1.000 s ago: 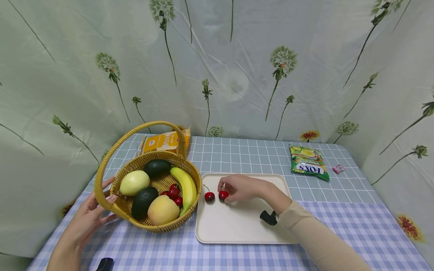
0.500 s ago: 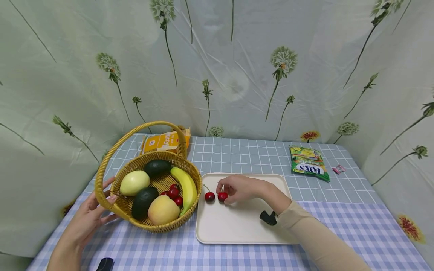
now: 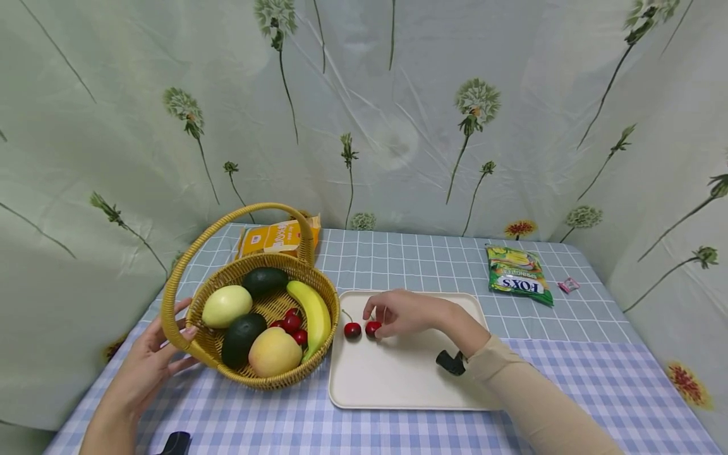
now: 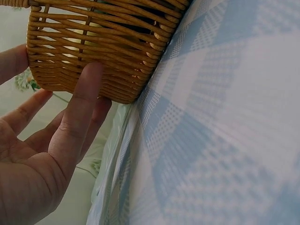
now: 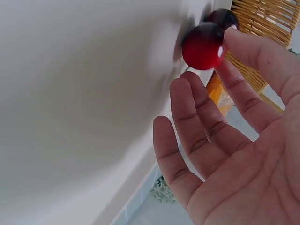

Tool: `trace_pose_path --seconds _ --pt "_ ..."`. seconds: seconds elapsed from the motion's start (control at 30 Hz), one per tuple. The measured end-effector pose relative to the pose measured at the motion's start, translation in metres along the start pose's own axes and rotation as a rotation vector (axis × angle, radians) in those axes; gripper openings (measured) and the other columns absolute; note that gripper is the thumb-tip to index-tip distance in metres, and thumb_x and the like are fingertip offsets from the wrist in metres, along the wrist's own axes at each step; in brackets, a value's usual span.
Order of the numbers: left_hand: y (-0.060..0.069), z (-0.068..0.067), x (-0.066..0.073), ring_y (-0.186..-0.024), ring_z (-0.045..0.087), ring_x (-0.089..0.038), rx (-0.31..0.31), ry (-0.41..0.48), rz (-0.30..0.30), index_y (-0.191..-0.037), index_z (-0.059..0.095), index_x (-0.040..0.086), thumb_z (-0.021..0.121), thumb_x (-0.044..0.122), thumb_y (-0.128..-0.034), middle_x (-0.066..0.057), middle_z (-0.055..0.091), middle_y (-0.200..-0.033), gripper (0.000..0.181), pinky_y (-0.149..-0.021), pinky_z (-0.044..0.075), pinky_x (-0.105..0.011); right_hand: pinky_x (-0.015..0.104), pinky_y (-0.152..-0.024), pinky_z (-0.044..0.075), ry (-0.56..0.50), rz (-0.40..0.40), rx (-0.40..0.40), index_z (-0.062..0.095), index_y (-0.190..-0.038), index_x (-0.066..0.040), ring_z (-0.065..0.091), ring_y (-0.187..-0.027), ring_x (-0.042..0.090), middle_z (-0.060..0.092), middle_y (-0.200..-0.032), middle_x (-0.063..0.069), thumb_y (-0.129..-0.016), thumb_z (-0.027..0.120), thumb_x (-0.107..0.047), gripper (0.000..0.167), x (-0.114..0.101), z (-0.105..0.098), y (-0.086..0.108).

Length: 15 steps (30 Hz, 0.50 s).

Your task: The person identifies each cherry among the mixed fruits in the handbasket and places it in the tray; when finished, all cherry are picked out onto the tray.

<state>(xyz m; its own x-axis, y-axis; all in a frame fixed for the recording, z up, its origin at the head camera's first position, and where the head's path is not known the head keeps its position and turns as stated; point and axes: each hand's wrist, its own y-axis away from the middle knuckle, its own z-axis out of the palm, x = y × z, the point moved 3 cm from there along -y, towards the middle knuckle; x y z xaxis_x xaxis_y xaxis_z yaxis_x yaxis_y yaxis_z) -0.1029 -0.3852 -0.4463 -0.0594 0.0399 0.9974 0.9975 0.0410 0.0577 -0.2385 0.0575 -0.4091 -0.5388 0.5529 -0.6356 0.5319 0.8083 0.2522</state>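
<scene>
On the cream tray [image 3: 409, 388], the right hand [image 3: 406, 313] pinches a dark red cherry [image 3: 372, 329] between thumb and index finger, low over the tray. Its other fingers are spread apart in the right wrist view. A second cherry [image 3: 352, 330], stem up, lies just left of it. The left hand [image 3: 150, 363] rests against the left side of a wicker basket [image 3: 284, 382], its fingers extended along the weave [image 4: 108, 51]. Inside the basket are a banana [image 3: 313, 316], a peach [image 3: 275, 352], two avocados [image 3: 243, 339], a pale yellow-green fruit [image 3: 226, 306] and several cherries [image 3: 292, 323].
An orange snack packet [image 3: 275, 238] lies behind the basket. A green Fox's candy bag [image 3: 519, 275] and a small pink wrapped sweet [image 3: 569, 285] lie at the back right. The basket's tall handle [image 3: 199, 243] arches over the fruit. A floral curtain hangs behind the table.
The right hand and its cherry have shifted very slightly left, toward the other cherry. The left hand and the basket stay in place.
</scene>
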Motion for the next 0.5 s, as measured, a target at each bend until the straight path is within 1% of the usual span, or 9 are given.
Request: trace_pose_path --seconds 0.23,0.4,0.5 --pt "0.001 0.001 0.000 -0.109 0.067 0.000 0.045 -0.010 0.002 -0.165 0.036 0.022 0.058 0.008 -0.1111 0.016 0.055 -0.130 0.060 -0.078 0.064 -0.032 0.031 -0.092 0.056 0.056 -0.038 0.029 0.069 -0.128 -0.010 0.068 -0.101 0.014 0.072 -0.112 0.006 -0.099 0.071 -0.016 0.029 -0.008 -0.017 -0.001" --pt "0.001 0.001 0.001 -0.110 0.067 0.001 0.051 -0.006 0.000 -0.164 0.037 0.023 0.058 0.009 -0.1113 0.015 0.052 -0.132 0.059 -0.078 0.064 -0.032 0.039 -0.097 0.058 0.091 -0.098 0.042 0.069 -0.129 -0.007 0.068 -0.103 0.014 0.073 -0.115 0.007 -0.101 0.070 -0.016 0.029 -0.023 -0.029 -0.006" --pt "0.001 0.001 0.000 -0.109 0.067 0.001 0.054 0.001 0.000 -0.164 0.038 0.023 0.057 0.009 -0.1112 0.015 0.053 -0.131 0.058 -0.078 0.064 -0.032 0.039 -0.097 0.059 0.101 -0.109 0.038 0.069 -0.129 -0.007 0.068 -0.104 0.015 0.073 -0.115 0.006 -0.102 0.071 -0.016 0.029 -0.034 -0.033 -0.013"
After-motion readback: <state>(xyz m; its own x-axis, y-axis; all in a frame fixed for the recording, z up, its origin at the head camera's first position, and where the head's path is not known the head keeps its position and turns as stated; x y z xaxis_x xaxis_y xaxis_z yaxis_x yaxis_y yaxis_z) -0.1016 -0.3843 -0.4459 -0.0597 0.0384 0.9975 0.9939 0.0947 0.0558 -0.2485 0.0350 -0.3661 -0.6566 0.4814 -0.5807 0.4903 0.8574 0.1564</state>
